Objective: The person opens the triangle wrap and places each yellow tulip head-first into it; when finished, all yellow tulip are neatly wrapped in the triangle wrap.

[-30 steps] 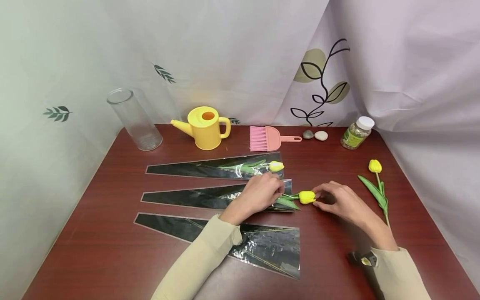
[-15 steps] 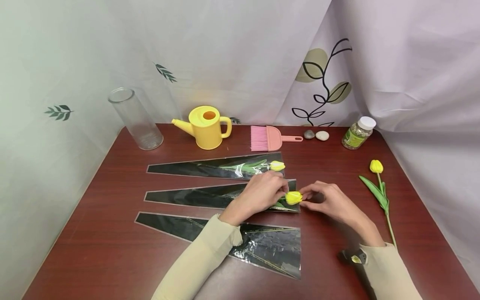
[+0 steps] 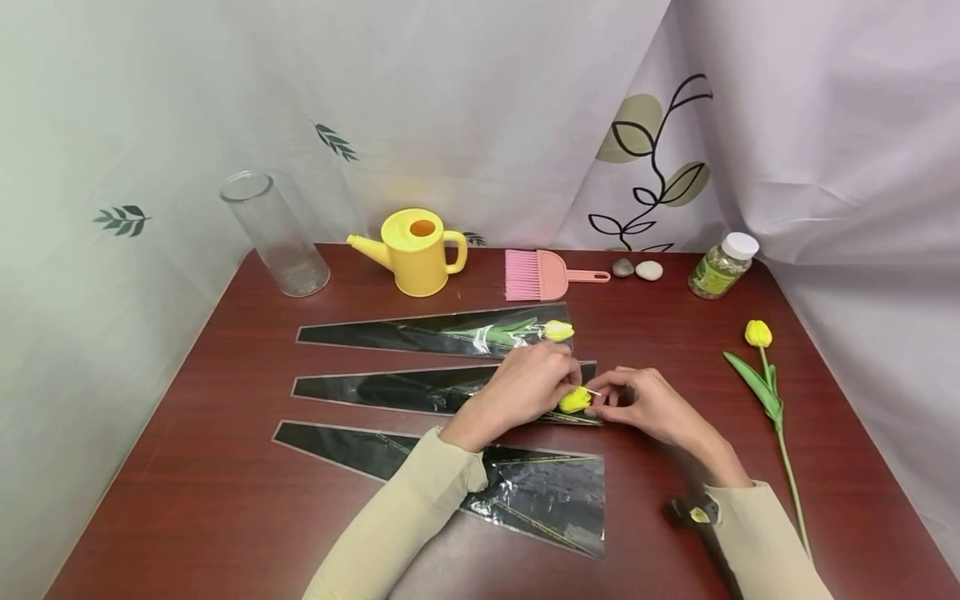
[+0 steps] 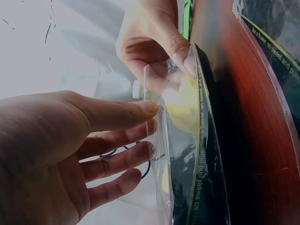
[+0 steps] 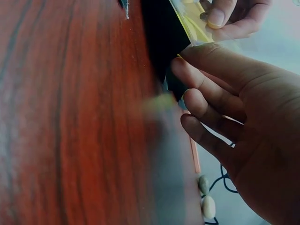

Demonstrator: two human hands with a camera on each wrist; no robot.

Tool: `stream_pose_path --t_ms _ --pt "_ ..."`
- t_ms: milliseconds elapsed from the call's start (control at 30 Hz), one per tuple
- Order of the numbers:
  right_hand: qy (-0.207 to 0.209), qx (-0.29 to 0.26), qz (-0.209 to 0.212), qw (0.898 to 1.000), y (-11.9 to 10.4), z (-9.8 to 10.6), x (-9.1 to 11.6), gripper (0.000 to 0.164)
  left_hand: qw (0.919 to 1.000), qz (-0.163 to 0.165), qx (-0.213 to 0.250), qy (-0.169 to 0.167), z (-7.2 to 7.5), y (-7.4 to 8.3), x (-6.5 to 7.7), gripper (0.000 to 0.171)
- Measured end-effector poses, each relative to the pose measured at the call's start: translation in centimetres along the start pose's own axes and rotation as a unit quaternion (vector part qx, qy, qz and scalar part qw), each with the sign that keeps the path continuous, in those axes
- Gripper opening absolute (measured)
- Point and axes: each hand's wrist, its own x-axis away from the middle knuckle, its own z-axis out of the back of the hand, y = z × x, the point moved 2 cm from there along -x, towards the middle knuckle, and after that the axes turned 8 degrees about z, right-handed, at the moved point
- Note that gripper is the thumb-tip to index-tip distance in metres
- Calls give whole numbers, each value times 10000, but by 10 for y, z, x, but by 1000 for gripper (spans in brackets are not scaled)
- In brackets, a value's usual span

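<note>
A yellow tulip [image 3: 575, 400] lies at the wide mouth of the middle flower sleeve [image 3: 375, 393], which is black with a clear front. In the left wrist view, the bloom [image 4: 183, 105] shows through the lifted clear film. My left hand [image 3: 528, 383] pinches that film's edge between thumb and fingertips. At the mouth's other side, my right hand [image 3: 652, 404] pinches the sleeve's edge, its thumb and index finger meeting at the black corner [image 5: 164, 37] in the right wrist view. The tulip's stem is hidden under the left hand.
Another sleeve [image 3: 360, 334] with a tulip [image 3: 557, 331] inside lies behind, and a flat sleeve [image 3: 555, 500] in front. A loose tulip [image 3: 759, 333] lies right. Along the back stand a glass vase [image 3: 281, 237], yellow watering can [image 3: 416, 254], pink brush [image 3: 543, 275], pebbles [image 3: 648, 270] and jar [image 3: 722, 267].
The right hand has moved left, pushing the tulip bloom back into the sleeve's mouth, and its fingers now pinch the sleeve's edge. The left hand has stayed near the mouth.
</note>
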Motion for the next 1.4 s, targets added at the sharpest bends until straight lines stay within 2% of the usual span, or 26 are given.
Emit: stream_pose_path --t_ms 233,367,500,600,733,900,1033,1133,1267,1400 --pt "190 355 49 9992 -2 11 17 26 9999 -72 -49 -124 -6 5 -2 10" --pt "586 900 29 9942 -3 27 42 28 9998 -133 -59 -150 -9 6 -2 12" --pt "1003 1503 -139 9834 1 45 71 27 9996 -140 -80 -219 -12 5 0 8" --pt "1253 1864 -600 9726 4 58 92 24 9994 -129 -81 -324 -14 3 1 6" --pt "1487 2044 -1616 9539 7 74 120 18 9991 -101 -114 -397 -13 2 4 7" --pt "1516 2102 -2705 9272 12 89 150 18 9992 -175 -272 -213 -6 6 14 11" --pt "1455 2174 -3209 9103 14 98 165 23 9987 -416 -266 -76 -1 13 31 12" --pt "1434 2116 -3478 9021 16 104 173 26 9974 -665 -264 -107 -2 21 48 9" --pt "1412 2016 -3714 8953 19 105 182 28 9957 -846 -233 -301 -11 30 67 10" --pt "1400 1982 -3801 8926 21 105 183 29 9953 -863 -97 -419 -20 36 77 15"
